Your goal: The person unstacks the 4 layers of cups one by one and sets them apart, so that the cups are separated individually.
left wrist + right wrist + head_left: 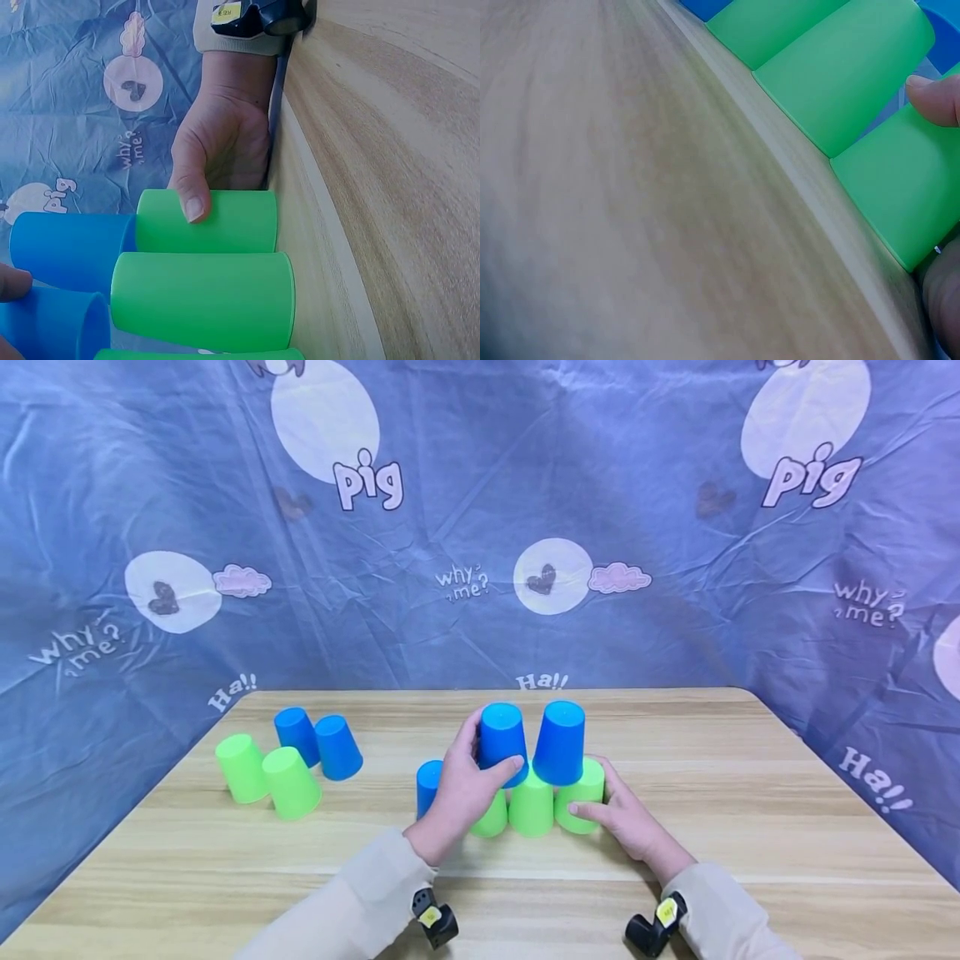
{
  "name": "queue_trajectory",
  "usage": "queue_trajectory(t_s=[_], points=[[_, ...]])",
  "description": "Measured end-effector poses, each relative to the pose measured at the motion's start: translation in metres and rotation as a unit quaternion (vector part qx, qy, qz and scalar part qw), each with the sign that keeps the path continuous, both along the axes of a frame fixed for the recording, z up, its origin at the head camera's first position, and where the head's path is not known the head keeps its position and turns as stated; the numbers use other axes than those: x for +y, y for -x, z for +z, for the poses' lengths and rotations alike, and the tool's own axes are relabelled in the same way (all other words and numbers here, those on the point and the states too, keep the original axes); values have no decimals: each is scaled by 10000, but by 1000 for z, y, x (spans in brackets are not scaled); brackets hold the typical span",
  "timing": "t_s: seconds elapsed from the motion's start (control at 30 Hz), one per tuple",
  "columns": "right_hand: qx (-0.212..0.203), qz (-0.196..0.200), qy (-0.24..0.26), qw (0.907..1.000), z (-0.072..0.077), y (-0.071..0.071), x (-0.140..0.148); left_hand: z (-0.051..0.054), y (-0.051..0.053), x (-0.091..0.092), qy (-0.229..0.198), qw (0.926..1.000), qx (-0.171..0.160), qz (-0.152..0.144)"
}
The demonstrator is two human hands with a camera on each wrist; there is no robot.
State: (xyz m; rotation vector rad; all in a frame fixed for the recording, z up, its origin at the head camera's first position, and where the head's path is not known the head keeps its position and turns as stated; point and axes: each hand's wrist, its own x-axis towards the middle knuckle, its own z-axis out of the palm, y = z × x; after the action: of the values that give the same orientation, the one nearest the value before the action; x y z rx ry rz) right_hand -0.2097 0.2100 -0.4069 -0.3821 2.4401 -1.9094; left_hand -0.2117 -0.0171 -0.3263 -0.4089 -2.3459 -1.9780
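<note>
In the head view, my left hand (467,783) holds an upside-down blue cup (502,735) at the top of the left green cup (489,817) and middle green cup (532,808). Another blue cup (561,743) stands over the middle and right green cups. My right hand (628,820) grips the right green cup (581,802) low on its sides. The left wrist view shows the right hand (225,142) with its thumb on that green cup (240,221); left fingers touch the blue cup (52,319). In the right wrist view, the thumb (936,99) rests on the green cup (900,180).
Partly hidden by my left hand, one more blue cup (428,783) stands left of the green row. Farther left on the wooden table (750,793) are two blue cups (339,748) and two green cups (291,783), all upside down. A patterned blue cloth (465,527) hangs behind.
</note>
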Motion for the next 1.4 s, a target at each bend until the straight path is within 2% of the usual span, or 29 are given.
queue_trajectory(t_s=[0.3,0.5,0.7,0.93,1.4], points=[[-23,-18,-45,10000,-2,1,1,1,-2,-4,-185,9985,471,226],[-5,-45,-76,10000,-2,2,1,3,-3,-12,-257,9945,853,554],[7,-30,-36,10000,-2,2,1,0,-1,-22,-425,9879,1199,883],[-21,-45,-8,10000,-3,2,1,1,-1,-33,-517,9839,1199,1218],[-25,-72,-121,9999,-3,1,1,2,4,-60,-605,9775,1180,1640]])
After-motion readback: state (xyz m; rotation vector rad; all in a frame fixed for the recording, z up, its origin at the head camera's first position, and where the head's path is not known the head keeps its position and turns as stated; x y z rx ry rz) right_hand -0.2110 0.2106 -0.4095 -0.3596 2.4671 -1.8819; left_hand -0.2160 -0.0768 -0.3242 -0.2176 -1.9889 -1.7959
